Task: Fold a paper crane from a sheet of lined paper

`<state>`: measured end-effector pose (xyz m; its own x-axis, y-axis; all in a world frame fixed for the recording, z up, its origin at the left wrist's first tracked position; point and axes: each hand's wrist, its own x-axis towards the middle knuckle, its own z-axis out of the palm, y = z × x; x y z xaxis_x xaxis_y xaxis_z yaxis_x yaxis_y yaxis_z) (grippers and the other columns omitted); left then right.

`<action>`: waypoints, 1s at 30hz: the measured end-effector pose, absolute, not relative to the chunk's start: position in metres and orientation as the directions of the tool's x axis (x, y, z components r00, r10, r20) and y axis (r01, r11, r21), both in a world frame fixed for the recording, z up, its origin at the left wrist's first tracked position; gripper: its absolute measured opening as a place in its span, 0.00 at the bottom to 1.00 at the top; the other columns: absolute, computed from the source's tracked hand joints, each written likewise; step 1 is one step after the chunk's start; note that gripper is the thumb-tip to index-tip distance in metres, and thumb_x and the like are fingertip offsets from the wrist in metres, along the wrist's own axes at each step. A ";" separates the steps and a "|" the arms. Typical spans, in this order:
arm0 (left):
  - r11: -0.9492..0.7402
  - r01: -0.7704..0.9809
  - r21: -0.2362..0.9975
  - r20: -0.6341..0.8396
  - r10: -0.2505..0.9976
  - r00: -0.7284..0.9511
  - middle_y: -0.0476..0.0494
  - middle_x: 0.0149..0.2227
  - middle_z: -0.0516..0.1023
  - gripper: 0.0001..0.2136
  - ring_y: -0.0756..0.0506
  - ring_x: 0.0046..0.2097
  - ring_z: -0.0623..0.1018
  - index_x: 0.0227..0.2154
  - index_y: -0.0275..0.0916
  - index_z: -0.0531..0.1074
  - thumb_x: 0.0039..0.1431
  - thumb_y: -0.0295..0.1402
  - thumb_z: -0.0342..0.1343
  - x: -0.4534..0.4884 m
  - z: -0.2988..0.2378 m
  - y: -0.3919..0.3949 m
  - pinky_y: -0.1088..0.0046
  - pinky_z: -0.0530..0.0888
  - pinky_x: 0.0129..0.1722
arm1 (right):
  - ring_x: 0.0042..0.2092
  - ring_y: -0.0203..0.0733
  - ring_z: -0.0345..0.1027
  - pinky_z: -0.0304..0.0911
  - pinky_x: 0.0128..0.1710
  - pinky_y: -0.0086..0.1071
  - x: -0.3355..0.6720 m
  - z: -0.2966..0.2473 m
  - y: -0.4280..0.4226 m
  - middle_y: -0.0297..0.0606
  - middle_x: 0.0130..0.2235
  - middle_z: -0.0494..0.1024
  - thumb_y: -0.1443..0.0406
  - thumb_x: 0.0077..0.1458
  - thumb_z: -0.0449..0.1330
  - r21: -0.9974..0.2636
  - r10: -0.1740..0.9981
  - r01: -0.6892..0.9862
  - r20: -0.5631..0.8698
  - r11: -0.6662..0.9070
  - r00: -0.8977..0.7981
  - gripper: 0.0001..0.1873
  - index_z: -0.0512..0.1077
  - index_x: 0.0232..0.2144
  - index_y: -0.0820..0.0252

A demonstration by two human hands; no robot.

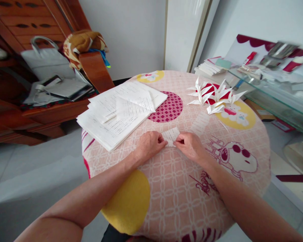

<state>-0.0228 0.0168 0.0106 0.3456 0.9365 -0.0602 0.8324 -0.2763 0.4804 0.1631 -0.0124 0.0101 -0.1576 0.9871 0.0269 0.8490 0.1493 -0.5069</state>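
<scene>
A small folded piece of paper (170, 135) with printed text lies near the middle of the round table, between my two hands. My left hand (151, 142) has its fingers closed on the paper's left side. On the right side, the fingertips of my right hand (190, 144) pinch the lower corner. To the left lies a stack of printed sheets (123, 131), with a loose folded sheet (136, 105) on top. Several white paper cranes (204, 95) stand together at the far right. A strip of paper (200, 123) lies on the cloth just beyond my right hand.
A patterned pink tablecloth (166, 188) covers the round table. Close by on the right is a glass shelf (270, 95) holding small items and a metal cup (282, 50). A wooden chair (96, 72) with a grey bag (46, 64) stands at the left.
</scene>
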 end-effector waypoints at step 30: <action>-0.296 0.823 0.484 -0.062 0.927 0.370 0.47 0.22 0.76 0.09 0.49 0.26 0.72 0.24 0.37 0.79 0.55 0.34 0.58 -0.025 0.011 0.023 0.73 0.65 0.30 | 0.25 0.35 0.64 0.51 0.26 0.29 0.162 0.012 -0.005 0.34 0.20 0.74 0.68 0.50 0.63 -0.519 0.994 0.851 -0.011 0.085 -0.106 0.11 0.74 0.17 0.62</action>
<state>-0.0249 0.0225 0.0110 0.3698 0.9270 -0.0622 0.8235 -0.2960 0.4840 0.1616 -0.0051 0.0116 -0.1061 0.9943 -0.0113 0.8507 0.0849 -0.5187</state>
